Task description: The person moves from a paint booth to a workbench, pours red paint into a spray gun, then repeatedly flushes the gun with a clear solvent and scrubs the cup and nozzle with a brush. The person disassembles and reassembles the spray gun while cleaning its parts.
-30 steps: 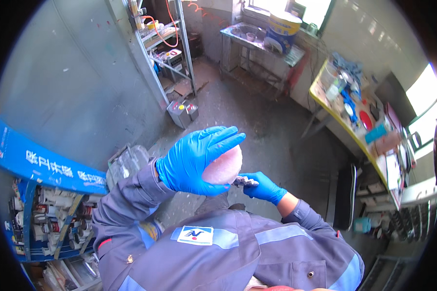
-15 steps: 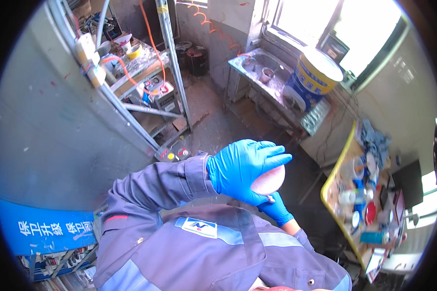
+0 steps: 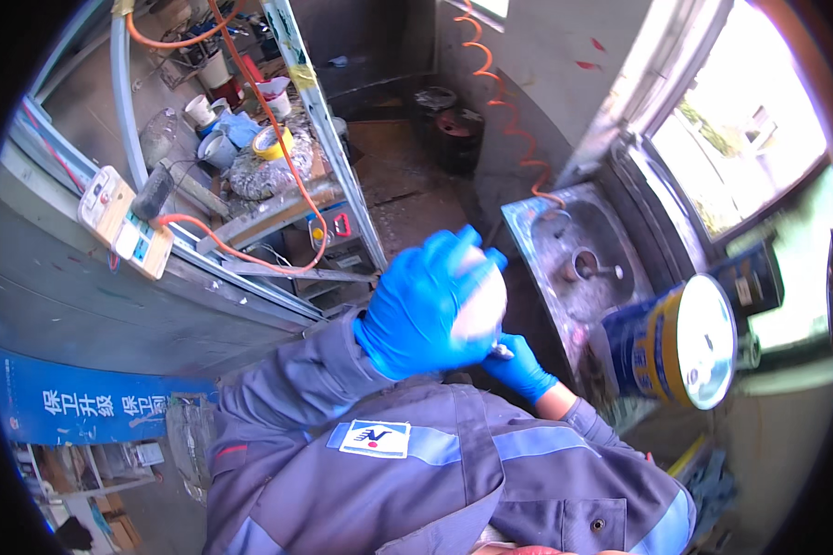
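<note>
My left hand [image 3: 426, 310], in a blue glove, is closed around a round, pale pinkish-white thing [image 3: 483, 305] with a smooth face, held in front of my chest. Its fingers curl over the upper edge, and blur hides its exact kind. My right hand [image 3: 520, 372], also gloved in blue, is just below and to the right, its fingers closed. A small metallic piece [image 3: 502, 351] shows between the two hands. The left glove covers much of what lies beneath the round thing, and what the right hand grips is hidden.
Right of my hands is a stained metal sink [image 3: 565, 222] with a small cup [image 3: 583, 265] in it; a large blue-and-yellow bucket [image 3: 666, 347] sits at its near end. A cluttered shelf [image 3: 278, 217] stands at left, with an orange hose [image 3: 278, 268] hanging across it. Dark drums [image 3: 458, 139] stand beyond.
The view has swung, so shelf, sink and bucket appear larger and farther right; the cluttered table has mostly left the picture. Both hands stay together at the round thing, which now appears turned more edge-on.
</note>
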A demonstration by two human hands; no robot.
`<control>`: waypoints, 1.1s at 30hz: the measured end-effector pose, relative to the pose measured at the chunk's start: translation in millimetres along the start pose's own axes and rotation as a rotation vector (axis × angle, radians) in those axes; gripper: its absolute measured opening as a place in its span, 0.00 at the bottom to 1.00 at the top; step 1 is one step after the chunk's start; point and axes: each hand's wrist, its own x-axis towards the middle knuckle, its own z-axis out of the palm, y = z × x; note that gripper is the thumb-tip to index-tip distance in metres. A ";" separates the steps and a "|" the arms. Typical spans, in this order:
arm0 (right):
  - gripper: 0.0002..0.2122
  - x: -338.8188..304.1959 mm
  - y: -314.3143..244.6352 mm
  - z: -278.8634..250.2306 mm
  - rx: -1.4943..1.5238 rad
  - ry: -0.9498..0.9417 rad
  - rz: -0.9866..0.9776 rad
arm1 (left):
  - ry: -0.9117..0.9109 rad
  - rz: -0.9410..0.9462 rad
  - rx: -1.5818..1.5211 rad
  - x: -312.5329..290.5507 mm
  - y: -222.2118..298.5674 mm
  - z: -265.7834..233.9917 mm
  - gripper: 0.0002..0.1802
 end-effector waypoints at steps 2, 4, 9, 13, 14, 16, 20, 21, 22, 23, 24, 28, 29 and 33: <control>0.24 65.3 14.4 -0.4 0.009 0.117 -0.188 | 0.116 -0.206 0.104 19.5 -40.6 17.7 0.45; 0.23 128.8 25.8 -17.8 -0.182 0.019 -0.061 | 0.145 -0.279 0.120 39.9 -79.4 26.2 0.47; 0.23 257.7 33.1 -53.1 -0.105 -0.174 -0.024 | -0.083 -0.323 0.174 99.4 -155.1 17.5 0.59; 0.23 347.3 29.2 -64.2 -0.077 -0.268 -0.109 | -0.106 -0.491 0.296 142.1 -189.4 2.5 0.62; 0.22 368.8 29.0 -61.5 -0.060 -0.259 -0.192 | -0.056 -0.576 0.300 152.3 -199.3 1.1 0.63; 0.22 416.4 29.7 -56.4 -0.069 -0.324 -0.257 | -0.060 -0.793 0.340 167.5 -217.8 0.8 0.63; 0.21 514.2 32.4 -29.9 -0.013 -0.411 -0.381 | 0.111 -1.058 0.459 184.3 -260.8 9.9 0.65; 0.21 540.0 32.8 -23.7 -0.026 -0.436 -0.450 | 0.152 -1.126 0.491 188.4 -272.2 13.9 0.65; 0.21 566.1 33.8 -18.0 -0.037 -0.468 -0.500 | 0.197 -1.154 0.563 191.1 -284.5 17.6 0.66; 0.21 588.8 35.3 -13.4 -0.025 -0.503 -0.576 | 0.236 -1.241 0.544 194.5 -296.2 21.6 0.67; 0.21 613.9 34.5 -6.2 -0.093 -0.555 -0.563 | 0.260 -1.275 0.539 198.0 -309.7 22.6 0.67; 0.25 696.3 25.2 12.5 -0.123 -0.745 -0.695 | 0.369 -1.418 0.604 221.0 -368.0 18.5 0.66; 0.26 712.1 19.5 18.1 -0.117 -0.778 -0.695 | 0.377 -1.480 0.628 228.5 -380.5 16.1 0.66; 0.22 756.8 4.1 30.4 -0.164 -0.824 -0.635 | 0.465 -1.683 0.575 242.2 -424.3 -0.9 0.62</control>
